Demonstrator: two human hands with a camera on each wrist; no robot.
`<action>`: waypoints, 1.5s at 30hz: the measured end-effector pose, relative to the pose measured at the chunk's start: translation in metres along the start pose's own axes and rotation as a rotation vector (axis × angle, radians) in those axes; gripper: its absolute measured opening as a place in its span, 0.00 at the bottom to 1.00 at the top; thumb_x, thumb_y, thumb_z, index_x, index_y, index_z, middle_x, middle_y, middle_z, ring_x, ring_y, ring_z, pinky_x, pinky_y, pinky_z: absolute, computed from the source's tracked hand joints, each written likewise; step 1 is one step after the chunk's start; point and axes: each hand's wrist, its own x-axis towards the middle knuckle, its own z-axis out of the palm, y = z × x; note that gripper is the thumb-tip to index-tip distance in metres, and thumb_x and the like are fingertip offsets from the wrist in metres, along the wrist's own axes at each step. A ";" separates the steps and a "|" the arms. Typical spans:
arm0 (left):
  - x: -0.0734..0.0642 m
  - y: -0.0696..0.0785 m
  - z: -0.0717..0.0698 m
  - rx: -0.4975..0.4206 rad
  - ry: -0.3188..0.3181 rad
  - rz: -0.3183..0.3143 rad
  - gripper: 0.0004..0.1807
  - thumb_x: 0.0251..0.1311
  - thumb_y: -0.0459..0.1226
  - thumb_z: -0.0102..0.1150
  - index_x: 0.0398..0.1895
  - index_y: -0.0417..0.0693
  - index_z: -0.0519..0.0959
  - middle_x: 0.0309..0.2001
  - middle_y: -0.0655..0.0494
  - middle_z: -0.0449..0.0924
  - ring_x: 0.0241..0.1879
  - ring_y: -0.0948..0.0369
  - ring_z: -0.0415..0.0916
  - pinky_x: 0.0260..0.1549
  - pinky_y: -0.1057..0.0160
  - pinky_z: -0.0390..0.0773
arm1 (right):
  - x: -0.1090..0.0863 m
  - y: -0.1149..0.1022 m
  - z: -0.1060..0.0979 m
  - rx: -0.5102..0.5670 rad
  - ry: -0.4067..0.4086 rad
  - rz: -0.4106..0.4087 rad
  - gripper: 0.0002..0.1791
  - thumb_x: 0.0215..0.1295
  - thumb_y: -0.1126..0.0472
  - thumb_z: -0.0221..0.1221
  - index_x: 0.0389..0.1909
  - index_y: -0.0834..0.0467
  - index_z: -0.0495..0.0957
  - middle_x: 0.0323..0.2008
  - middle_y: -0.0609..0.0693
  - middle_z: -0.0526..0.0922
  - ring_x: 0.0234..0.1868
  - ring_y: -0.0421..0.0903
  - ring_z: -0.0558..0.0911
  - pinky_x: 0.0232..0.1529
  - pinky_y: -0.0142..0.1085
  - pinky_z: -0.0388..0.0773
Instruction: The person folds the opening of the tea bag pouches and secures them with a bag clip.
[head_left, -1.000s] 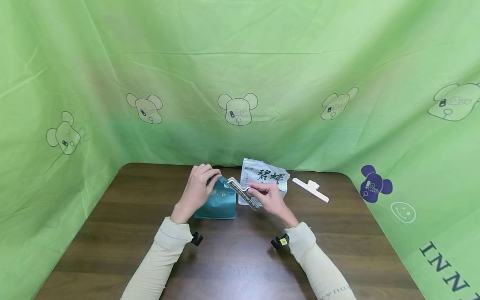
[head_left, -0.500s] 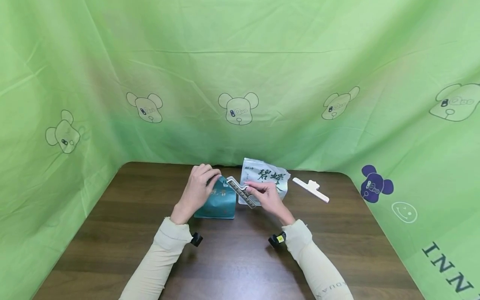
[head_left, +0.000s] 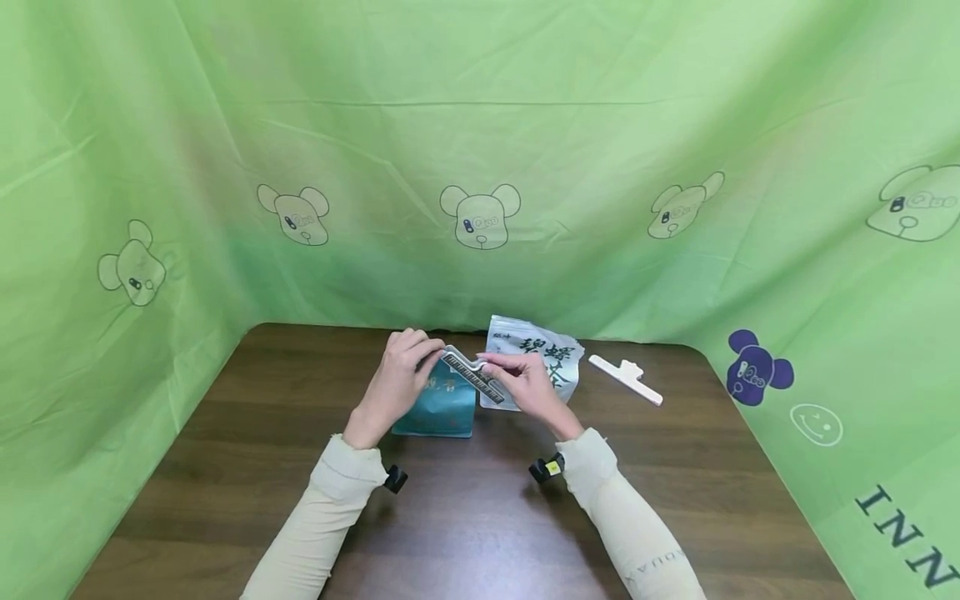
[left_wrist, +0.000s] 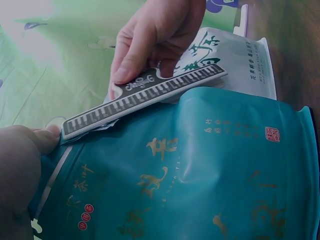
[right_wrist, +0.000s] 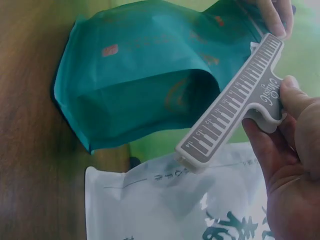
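Observation:
My left hand (head_left: 396,379) pinches the top corner of a teal tea bag (head_left: 437,410) that stands on the table. In my right hand (head_left: 534,390), a bag clip (right_wrist: 232,102) with a piano-key pattern is held by its handle between thumb and fingers. The left wrist view shows the clip (left_wrist: 142,102) slanting along the bag's upper edge, one end at the left fingertips (left_wrist: 50,137). Whether the bag's edge lies between the clip's two bars cannot be told.
Behind the right hand lies a silvery-white tea bag (head_left: 510,335) with dark lettering. A white bag clip (head_left: 626,380) is farther right on the brown wooden table (head_left: 480,533). A green cloth (head_left: 480,283) hangs behind the table.
My right hand has carried the piano-key clip leftward and slightly up, to the left fingertips at the teal bag's top. The left hand keeps its pinch on the bag.

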 end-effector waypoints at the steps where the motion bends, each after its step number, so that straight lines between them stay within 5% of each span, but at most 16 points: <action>1: 0.000 0.000 0.001 -0.002 0.003 -0.001 0.06 0.61 0.29 0.68 0.41 0.40 0.87 0.33 0.54 0.82 0.34 0.56 0.72 0.42 0.56 0.68 | 0.001 -0.001 0.000 -0.001 -0.001 -0.003 0.13 0.67 0.73 0.62 0.50 0.73 0.83 0.48 0.70 0.85 0.42 0.31 0.85 0.41 0.26 0.81; 15: -0.001 -0.003 0.004 -0.049 0.130 -0.003 0.05 0.62 0.31 0.68 0.40 0.39 0.85 0.37 0.50 0.83 0.39 0.53 0.76 0.47 0.54 0.74 | 0.005 -0.009 0.003 -0.005 0.002 -0.036 0.12 0.66 0.74 0.63 0.49 0.74 0.83 0.47 0.71 0.85 0.37 0.38 0.87 0.35 0.31 0.83; 32: 0.002 -0.002 0.006 -0.107 0.187 -0.049 0.03 0.65 0.30 0.66 0.38 0.37 0.85 0.34 0.48 0.82 0.37 0.52 0.76 0.46 0.53 0.75 | 0.009 -0.015 0.009 -0.013 0.031 -0.075 0.12 0.65 0.75 0.63 0.48 0.74 0.84 0.42 0.68 0.87 0.32 0.39 0.85 0.31 0.27 0.80; 45: 0.000 -0.011 -0.017 0.012 0.074 -0.041 0.07 0.62 0.31 0.69 0.42 0.39 0.84 0.39 0.48 0.82 0.43 0.50 0.77 0.51 0.50 0.74 | 0.010 -0.021 0.011 -0.031 0.054 -0.093 0.12 0.64 0.76 0.63 0.48 0.75 0.83 0.42 0.69 0.86 0.29 0.38 0.82 0.30 0.24 0.75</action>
